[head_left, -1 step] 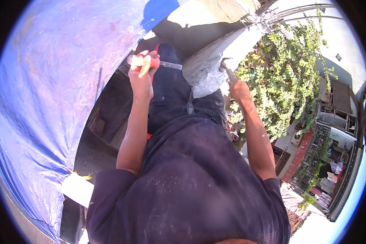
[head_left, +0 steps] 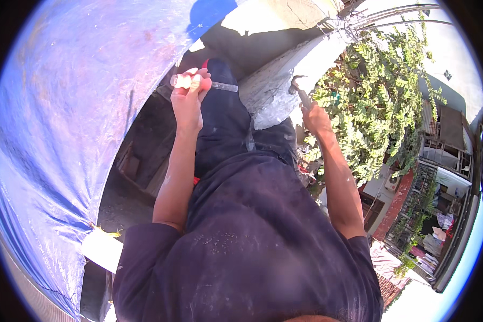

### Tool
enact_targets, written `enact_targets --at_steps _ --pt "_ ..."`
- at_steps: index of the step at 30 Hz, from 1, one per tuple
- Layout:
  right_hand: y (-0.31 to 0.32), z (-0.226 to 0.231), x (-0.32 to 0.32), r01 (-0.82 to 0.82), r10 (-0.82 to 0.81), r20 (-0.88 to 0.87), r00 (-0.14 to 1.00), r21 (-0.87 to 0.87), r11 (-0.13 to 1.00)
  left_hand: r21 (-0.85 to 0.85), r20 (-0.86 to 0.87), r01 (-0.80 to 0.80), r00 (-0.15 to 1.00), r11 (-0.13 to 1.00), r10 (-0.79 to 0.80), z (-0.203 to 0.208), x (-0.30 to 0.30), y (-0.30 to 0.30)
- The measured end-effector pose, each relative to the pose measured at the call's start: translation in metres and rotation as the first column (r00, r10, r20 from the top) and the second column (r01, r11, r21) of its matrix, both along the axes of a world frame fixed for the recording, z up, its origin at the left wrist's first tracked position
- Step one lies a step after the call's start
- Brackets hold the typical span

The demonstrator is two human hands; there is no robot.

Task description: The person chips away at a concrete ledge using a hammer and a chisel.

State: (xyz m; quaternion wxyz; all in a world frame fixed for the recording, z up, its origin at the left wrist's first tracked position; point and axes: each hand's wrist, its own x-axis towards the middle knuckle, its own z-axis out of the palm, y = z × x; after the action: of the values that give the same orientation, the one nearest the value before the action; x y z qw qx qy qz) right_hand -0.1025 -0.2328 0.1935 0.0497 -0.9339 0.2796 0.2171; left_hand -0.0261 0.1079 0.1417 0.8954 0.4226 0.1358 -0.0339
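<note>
My left hand (head_left: 188, 99) is closed around the pinkish-red grip of a chisel (head_left: 224, 87), held above my left thigh. Its flat grey blade points right, toward the broken edge of a white concrete slab (head_left: 273, 104), without touching it. On the other side, my right hand (head_left: 316, 119) is wrapped around the handle of a hammer (head_left: 301, 92). The hammer's metal head lies over the slab's rough, chipped part; whether it touches cannot be told. Part of each handle is hidden by the fingers.
A big blue tarp (head_left: 53, 107) hangs along my left, with a dark space beneath it. Leafy green plants (head_left: 375, 102) grow close by my right arm. Bent metal rods (head_left: 397, 16) stick out at the slab's far end. A lower building (head_left: 440, 204) stands at far right.
My left hand and the chisel have shifted very slightly. The hammer and my right hand look the same.
</note>
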Motion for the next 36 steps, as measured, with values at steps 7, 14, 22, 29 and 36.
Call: enact_targets --at_steps 7,14,22,29,36 --pt "-0.002 0.003 -0.017 0.032 -0.032 0.044 0.999 0.011 0.999 0.156 -0.109 0.366 0.929 0.917 -0.353 -0.052 0.047 -0.118" --pt "-0.001 -0.008 -0.021 0.035 -0.036 0.071 0.997 0.018 0.999 0.461 -0.235 0.456 0.890 0.761 -0.391 -0.119 0.057 -0.175" --pt "-0.001 -0.013 -0.020 0.018 -0.020 0.094 0.995 0.023 1.000 0.480 -0.252 0.405 0.913 0.778 -0.320 -0.144 0.048 -0.178" --pt "-0.024 -0.037 -0.031 -0.008 0.004 0.158 0.987 0.024 1.000 0.354 -0.387 0.374 0.893 0.857 -0.230 -0.133 0.052 -0.171" --pt "-0.029 -0.038 -0.015 -0.080 0.077 0.099 0.992 0.020 0.997 0.224 -0.393 0.297 0.899 0.928 -0.192 -0.143 0.061 -0.151"
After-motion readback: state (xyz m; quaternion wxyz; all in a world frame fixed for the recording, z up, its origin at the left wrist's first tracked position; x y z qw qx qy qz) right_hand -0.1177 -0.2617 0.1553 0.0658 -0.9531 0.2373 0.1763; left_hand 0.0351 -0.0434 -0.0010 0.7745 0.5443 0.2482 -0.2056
